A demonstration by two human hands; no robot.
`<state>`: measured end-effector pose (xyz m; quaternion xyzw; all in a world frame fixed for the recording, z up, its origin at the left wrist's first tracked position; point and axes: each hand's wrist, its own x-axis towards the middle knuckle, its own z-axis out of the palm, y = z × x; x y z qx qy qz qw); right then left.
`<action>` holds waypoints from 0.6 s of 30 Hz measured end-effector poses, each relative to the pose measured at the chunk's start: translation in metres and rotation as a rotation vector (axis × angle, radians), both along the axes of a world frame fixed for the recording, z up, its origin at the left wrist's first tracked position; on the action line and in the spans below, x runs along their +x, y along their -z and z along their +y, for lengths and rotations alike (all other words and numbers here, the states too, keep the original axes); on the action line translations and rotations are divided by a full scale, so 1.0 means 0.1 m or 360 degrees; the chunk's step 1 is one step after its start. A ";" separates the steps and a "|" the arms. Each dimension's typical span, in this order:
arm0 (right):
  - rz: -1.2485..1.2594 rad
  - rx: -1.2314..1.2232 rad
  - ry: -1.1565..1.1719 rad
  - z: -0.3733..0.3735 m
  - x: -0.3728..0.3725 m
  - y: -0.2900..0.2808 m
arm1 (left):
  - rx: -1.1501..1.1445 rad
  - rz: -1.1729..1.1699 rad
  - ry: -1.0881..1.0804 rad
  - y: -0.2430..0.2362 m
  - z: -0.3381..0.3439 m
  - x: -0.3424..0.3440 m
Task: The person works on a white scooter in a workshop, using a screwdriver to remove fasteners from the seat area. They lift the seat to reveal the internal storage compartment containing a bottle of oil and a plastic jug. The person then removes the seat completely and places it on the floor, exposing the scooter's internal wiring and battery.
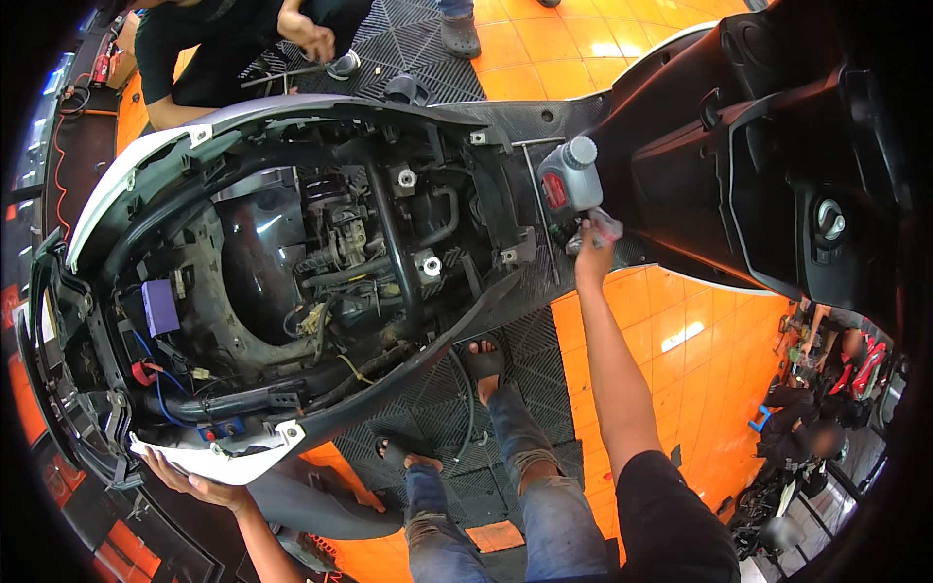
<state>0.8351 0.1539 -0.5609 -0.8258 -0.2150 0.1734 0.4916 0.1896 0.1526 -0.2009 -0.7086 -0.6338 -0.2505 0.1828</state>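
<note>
A scooter with its seat off lies across the view, its frame and engine bay (345,238) exposed. My left hand (199,483) rests against the white side panel (228,466) at the scooter's near rear edge, fingers stretched along it. My right hand (593,260) is over the footboard, its fingers closed on a small crumpled clear plastic bag (604,227) with some red on it. Just beyond that hand a grey bottle (580,185) with a ribbed cap stands on the footboard. A long thin T-shaped metal tool (542,209) lies left of the bottle.
Across the scooter a person in black (209,58) crouches, one hand (307,37) raised near a small round container (343,65). A purple box (160,307) sits inside the rear frame. A dark grey body panel (330,505) lies below it. Black mats (457,408) cover part of the orange tiles.
</note>
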 end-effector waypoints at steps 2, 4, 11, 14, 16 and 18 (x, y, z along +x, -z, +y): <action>0.0467 0.0030 0.0097 -0.10 0.01 -0.13 | 0.0022 -0.0010 0.0043 0.00 0.00 0.00; 0.0824 0.0083 0.0294 -0.16 -0.06 -0.30 | 0.0054 -0.0106 0.0085 0.02 -0.02 -0.04; 0.0562 -0.0082 0.0346 -0.66 -0.50 -0.64 | 0.0047 0.0059 0.0039 0.02 -0.01 0.00; 0.0518 -0.0211 0.0158 -0.85 -0.87 -0.72 | 0.0049 0.0060 0.0056 0.01 -0.04 -0.07; 0.0545 -0.0231 0.0001 -0.94 -1.12 -0.76 | 0.0058 0.0002 0.0023 0.02 -0.07 -0.07; 0.0682 -0.0062 -0.0116 -1.08 -1.37 -0.84 | 0.0082 -0.0187 -0.0026 0.06 -0.06 -0.06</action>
